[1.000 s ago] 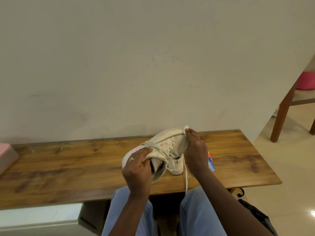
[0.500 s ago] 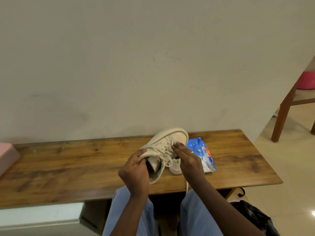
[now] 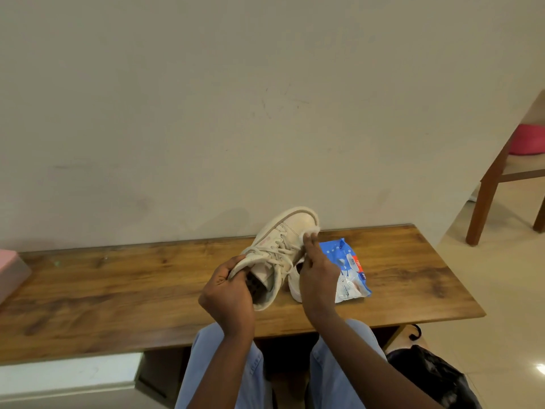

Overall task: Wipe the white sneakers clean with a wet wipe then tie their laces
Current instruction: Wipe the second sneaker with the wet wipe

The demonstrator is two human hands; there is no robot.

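My left hand (image 3: 226,293) grips the heel collar of a white sneaker (image 3: 283,236), holding it tilted with its toe up and away from me above the wooden table (image 3: 118,278). My right hand (image 3: 317,270) presses a white wet wipe (image 3: 311,231) against the sneaker's toe side; only the wipe's edge shows above my fingers. The loose laces (image 3: 275,252) cross the tongue. A second white sneaker (image 3: 295,286) lies on the table behind my right hand, mostly hidden.
A blue pack of wet wipes (image 3: 349,270) lies on the table right of my right hand. A pink box (image 3: 10,270) sits at the left edge. A wall stands close behind the table. A wooden chair (image 3: 498,184) and a black bag (image 3: 433,376) are on the right.
My right hand slid down from the toe to the laces, then back up to the toe side with the wipe. The sneaker's toe has tilted higher.
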